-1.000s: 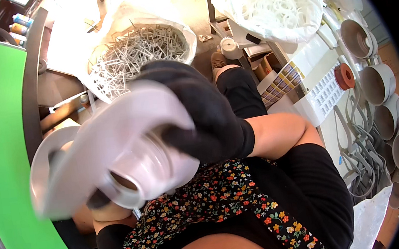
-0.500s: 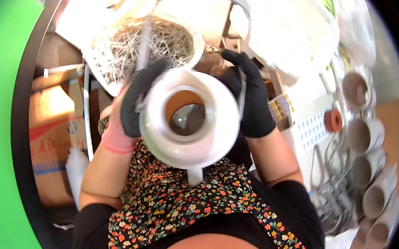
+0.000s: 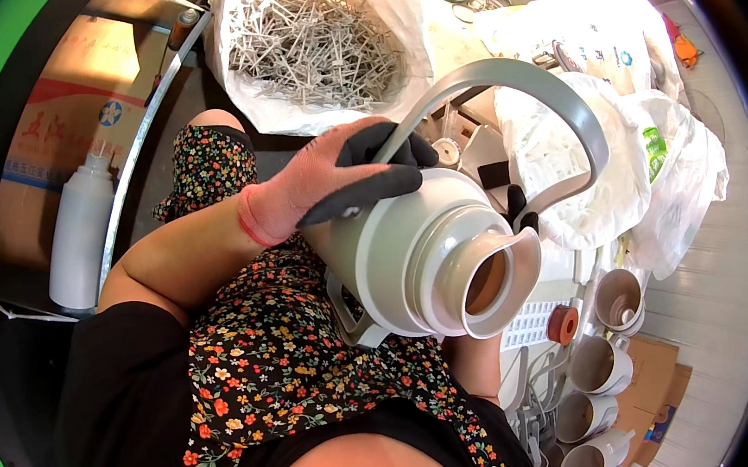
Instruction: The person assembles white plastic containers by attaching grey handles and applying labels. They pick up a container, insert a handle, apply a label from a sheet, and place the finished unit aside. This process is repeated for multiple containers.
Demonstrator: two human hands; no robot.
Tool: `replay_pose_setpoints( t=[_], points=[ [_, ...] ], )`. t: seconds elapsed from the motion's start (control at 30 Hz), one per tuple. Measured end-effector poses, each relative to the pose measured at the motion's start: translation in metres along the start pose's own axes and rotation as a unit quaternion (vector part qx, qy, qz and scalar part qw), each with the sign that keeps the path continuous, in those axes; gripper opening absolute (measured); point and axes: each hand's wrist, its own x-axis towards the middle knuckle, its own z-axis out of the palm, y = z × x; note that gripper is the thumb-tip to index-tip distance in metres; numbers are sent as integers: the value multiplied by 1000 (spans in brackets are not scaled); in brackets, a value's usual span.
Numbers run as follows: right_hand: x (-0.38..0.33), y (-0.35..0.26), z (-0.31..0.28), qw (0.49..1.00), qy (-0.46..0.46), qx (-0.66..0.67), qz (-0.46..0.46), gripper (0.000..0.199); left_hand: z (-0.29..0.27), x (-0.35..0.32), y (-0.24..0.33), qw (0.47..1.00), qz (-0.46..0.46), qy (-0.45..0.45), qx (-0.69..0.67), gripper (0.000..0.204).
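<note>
At frame centre, the left hand [image 3: 330, 183] wraps closed over the shoulder of a white jug body [image 3: 424, 260] with its grey handle [image 3: 555, 113] already fitted. The right hand [image 3: 516, 207] is mostly hidden behind it, grip unclear. No lid covers the open mouth yet; similar jugs [image 3: 596, 365] wait lower right.

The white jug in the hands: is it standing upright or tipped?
Tipped. The white jug lies on its side in the left hand, its open mouth and spout facing right, its grey handle arching above.
</note>
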Motion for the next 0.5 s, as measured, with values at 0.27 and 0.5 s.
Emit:
replay_pose_setpoints(
  t=[0.27, 0.5],
  points=[
    [-2, -7, 7, 999, -26, -42, 6, 51, -8, 12, 31, 984, -102, 48, -141, 37],
    [-14, -33, 29, 988, -86, -124, -26, 56, 22, 25, 40, 993, 70, 83, 48, 35]
  ],
)
